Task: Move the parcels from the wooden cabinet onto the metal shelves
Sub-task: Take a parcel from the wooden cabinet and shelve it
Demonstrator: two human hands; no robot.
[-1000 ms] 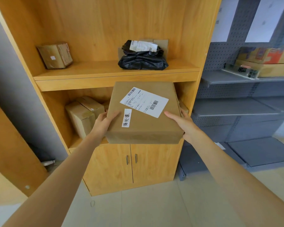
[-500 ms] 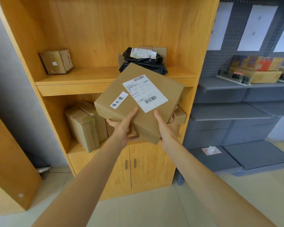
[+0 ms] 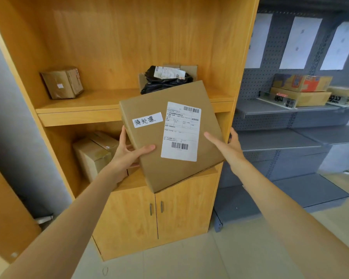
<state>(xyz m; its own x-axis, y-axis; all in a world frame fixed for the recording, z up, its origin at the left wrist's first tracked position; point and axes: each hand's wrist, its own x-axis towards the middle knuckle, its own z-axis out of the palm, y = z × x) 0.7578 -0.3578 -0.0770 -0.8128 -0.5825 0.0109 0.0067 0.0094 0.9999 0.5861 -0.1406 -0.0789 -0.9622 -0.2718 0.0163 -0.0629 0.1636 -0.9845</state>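
I hold a flat brown cardboard parcel [image 3: 149, 164] with a white shipping label and a small handwritten sticker, tilted up in front of the wooden cabinet [image 3: 113, 37]. My left hand [image 3: 129, 152] grips its left edge, thumb on the front. My right hand [image 3: 228, 146] grips its right edge, thumb on the front and fingers behind. On the cabinet's upper shelf sit a small brown box [image 3: 61, 82] and a black bag parcel [image 3: 165, 80]. Two brown boxes [image 3: 95, 152] stand on the lower shelf. The grey metal shelves [image 3: 270, 139] stand to the right.
Several cardboard boxes [image 3: 300, 89] lie on the metal unit's upper shelf at far right. Its middle shelf and base plate [image 3: 310, 190] are bare. The cabinet's two lower doors [image 3: 155, 210] are shut. A wooden panel [image 3: 6, 208] leans at the left.
The parcel has come out of the cabinet's lower shelf, been lifted and turned so its label faces me upright. Both hands shifted along its edges. The view swung slightly right.
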